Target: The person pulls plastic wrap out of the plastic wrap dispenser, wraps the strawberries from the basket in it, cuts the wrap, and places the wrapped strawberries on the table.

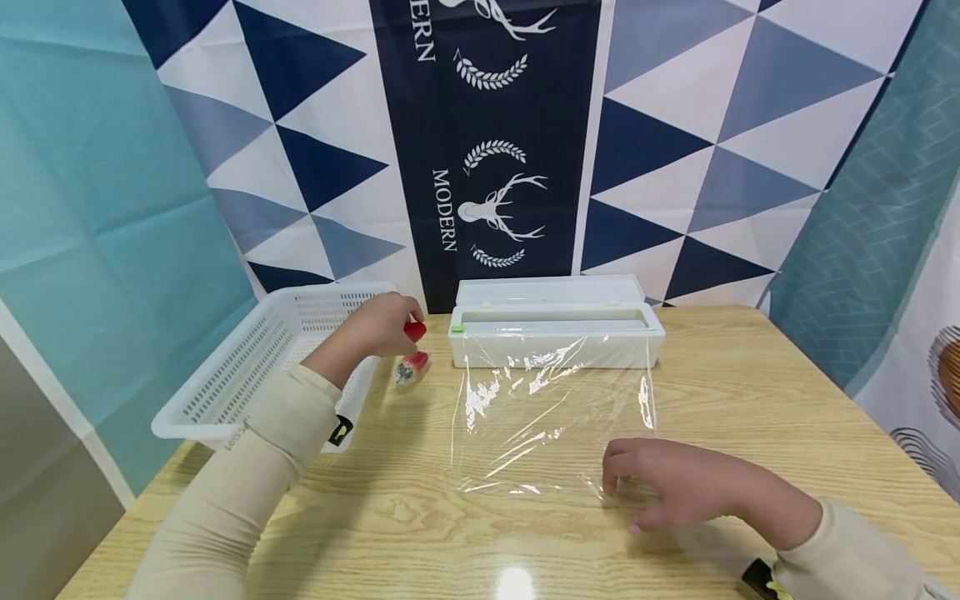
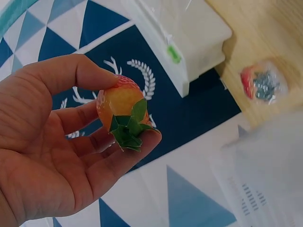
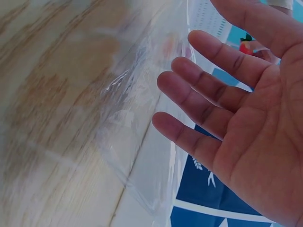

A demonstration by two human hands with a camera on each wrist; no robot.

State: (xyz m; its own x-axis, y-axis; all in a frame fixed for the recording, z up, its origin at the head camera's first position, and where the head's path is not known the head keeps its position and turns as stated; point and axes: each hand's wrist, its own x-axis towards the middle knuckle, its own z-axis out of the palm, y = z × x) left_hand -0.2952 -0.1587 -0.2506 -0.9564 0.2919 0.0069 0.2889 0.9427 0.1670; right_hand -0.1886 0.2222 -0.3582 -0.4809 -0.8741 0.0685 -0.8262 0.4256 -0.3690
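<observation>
My left hand (image 1: 386, 323) pinches a strawberry (image 2: 124, 106) with green leaves between thumb and fingers, at the right rim of the white basket (image 1: 217, 429). Just below that hand, a second strawberry (image 1: 411, 367) wrapped in clear film lies on the table. A sheet of plastic wrap (image 1: 547, 417) stretches over the table from the front of a white dispenser box (image 1: 558, 352) whose lid is up. Over the sheet's near right corner hovers my right hand (image 1: 675, 482), its fingers relaxed and apart in the right wrist view, holding nothing.
The basket stands at the table's left side, its slotted wall (image 1: 240, 367) sloping toward me. A patterned cloth backdrop (image 1: 495, 208) rises right behind the dispenser. On the dispenser's left end sits a small green slider (image 1: 457, 330).
</observation>
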